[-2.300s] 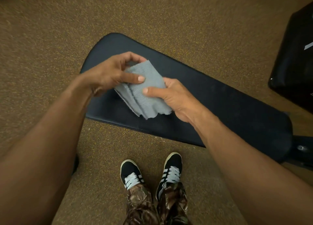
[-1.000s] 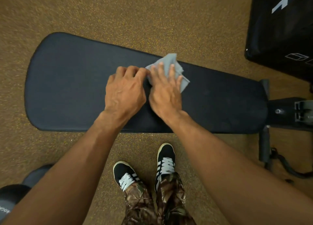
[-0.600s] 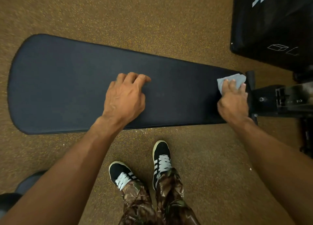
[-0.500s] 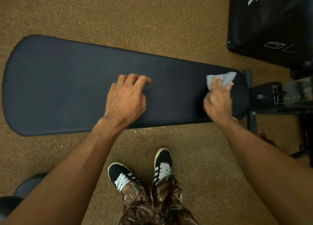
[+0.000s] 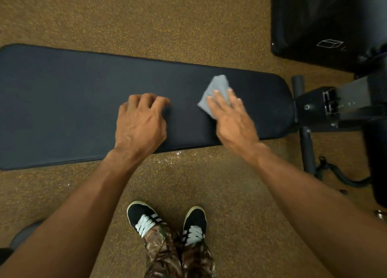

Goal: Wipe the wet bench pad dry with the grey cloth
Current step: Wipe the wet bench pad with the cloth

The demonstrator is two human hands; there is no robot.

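Observation:
The long black bench pad (image 5: 62,102) lies across the view, above a brown speckled floor. A folded grey cloth (image 5: 215,90) lies on the pad right of its middle. My right hand (image 5: 232,120) presses flat on the cloth with straight fingers and covers its near part. My left hand (image 5: 140,122) rests on the pad's middle with its fingertips bent down onto the surface, holding nothing.
The bench's black metal frame and post (image 5: 322,108) join the pad's right end. A large black padded block (image 5: 326,20) stands at the back right. A cable (image 5: 343,175) lies on the floor at right. My shoes (image 5: 167,221) stand just before the bench.
My right hand has slid the cloth leftward from the pad's right end toward the middle. My left hand has stayed in place on the pad.

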